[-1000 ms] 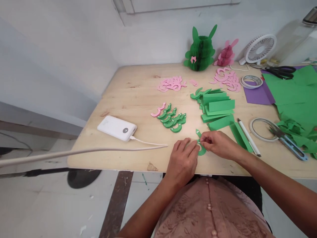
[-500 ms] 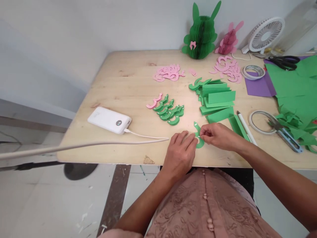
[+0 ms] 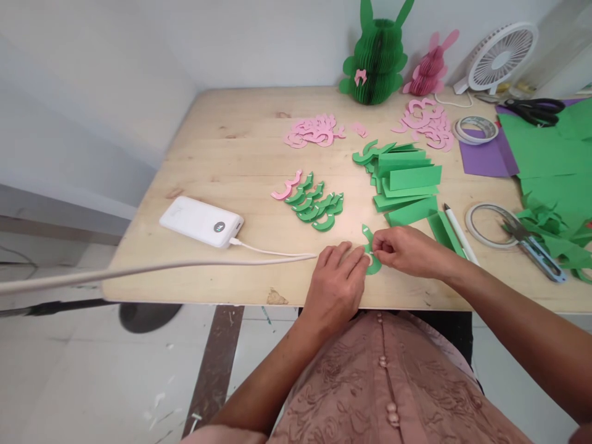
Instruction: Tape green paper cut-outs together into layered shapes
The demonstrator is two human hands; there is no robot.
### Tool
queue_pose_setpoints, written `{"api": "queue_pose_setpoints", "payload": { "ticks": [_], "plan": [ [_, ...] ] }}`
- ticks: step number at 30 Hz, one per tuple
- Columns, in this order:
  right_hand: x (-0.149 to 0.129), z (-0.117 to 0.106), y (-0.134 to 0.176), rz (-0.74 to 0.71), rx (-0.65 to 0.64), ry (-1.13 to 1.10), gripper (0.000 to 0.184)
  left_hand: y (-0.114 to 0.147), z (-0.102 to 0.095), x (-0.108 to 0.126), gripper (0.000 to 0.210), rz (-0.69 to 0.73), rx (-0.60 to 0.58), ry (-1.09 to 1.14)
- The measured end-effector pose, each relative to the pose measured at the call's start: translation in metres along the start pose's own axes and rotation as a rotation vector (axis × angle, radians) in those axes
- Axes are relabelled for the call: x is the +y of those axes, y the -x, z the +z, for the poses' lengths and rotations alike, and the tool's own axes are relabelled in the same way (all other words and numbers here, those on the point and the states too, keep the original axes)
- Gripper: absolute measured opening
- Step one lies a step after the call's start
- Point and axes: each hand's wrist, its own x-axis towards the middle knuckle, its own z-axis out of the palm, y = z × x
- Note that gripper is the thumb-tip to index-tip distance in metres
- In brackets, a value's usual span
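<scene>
A curved green paper cutout lies near the table's front edge, with a small white strip near its pointed tip. My left hand rests flat on the table beside it, fingers stretched out and fingertips at its left edge. Fingers pinched, my right hand presses at the cutout's right side; what lies between its fingertips is hidden. Behind are several similar green cutouts with white strips and a pink cutout. A stack of folded green paper strips lies beyond my right hand.
A white power bank with a cable sits at left. On the right are a white pen, a tape roll, a cutter and black scissors. Paper rabbits and a fan stand behind.
The view has shifted slightly. My right hand stays pinched at the cutout, and the white strip seen at its fingertips before is now mostly covered. My left hand has barely moved.
</scene>
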Motion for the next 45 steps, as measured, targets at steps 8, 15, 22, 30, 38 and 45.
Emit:
{"api": "queue_pose_setpoints", "payload": {
  "ticks": [8, 15, 22, 30, 38, 45],
  "plan": [
    [-0.006, -0.006, -0.001, 0.018, -0.047, 0.021, 0.012, 0.000, 0.003, -0.001, 0.024, 0.019, 0.050, -0.024],
    [-0.007, -0.006, -0.003, 0.009, -0.044, 0.042, 0.012, 0.000, 0.002, -0.001, 0.024, 0.016, 0.041, -0.023],
    [-0.010, -0.006, -0.003, 0.041, -0.052, 0.030, 0.011, 0.000, 0.001, 0.000, 0.025, 0.010, 0.029, -0.029],
    [-0.011, -0.005, -0.003, 0.055, -0.066, 0.003, 0.013, 0.000, 0.001, 0.000, 0.027, 0.007, 0.019, -0.014],
    [-0.009, -0.003, -0.003, 0.029, 0.016, 0.097, 0.010, 0.000, 0.001, 0.000, 0.028, 0.005, 0.006, -0.010],
    [-0.007, -0.004, -0.006, 0.015, -0.028, 0.079, 0.010, -0.003, -0.001, 0.000, 0.029, 0.003, -0.026, -0.026]
  ]
}}
